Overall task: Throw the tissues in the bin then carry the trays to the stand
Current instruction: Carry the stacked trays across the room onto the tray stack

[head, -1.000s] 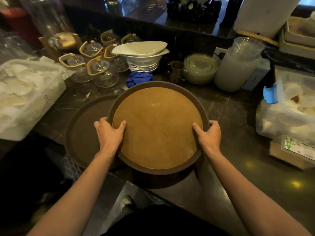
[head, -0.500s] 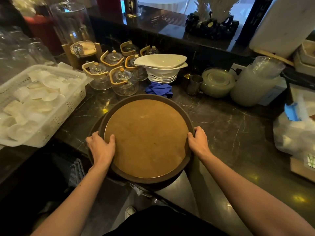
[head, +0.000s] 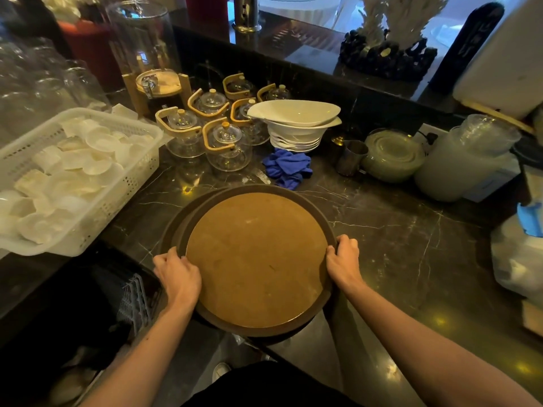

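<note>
Two round trays lay stacked in the lower centre of the frame on a dark marbled worktop [head: 411, 245], their near edges overhanging its front edge. The upper tray [head: 257, 259], brown-rimmed with a tan inner surface facing up, sat flat and, being circular, had no distinct long axis; the lower tray [head: 172, 223] showed only as a dark crescent at the upper tray's left side, so the stack was slightly offset. The left hand [head: 176, 274] was closed on the left rim, thumb over the upper tray's edge, and the right hand [head: 343, 259] was closed on the right rim, the two hands set on opposite sides of the stack. At the left of the frame stood a white perforated basket [head: 129, 183] filled with white dishes. Toward the top, glass teapots [head: 226, 145] with wooden handles stood beside stacked white bowls [head: 296, 124], with a blue cloth [head: 289, 168] between the bowls and the trays.
</note>
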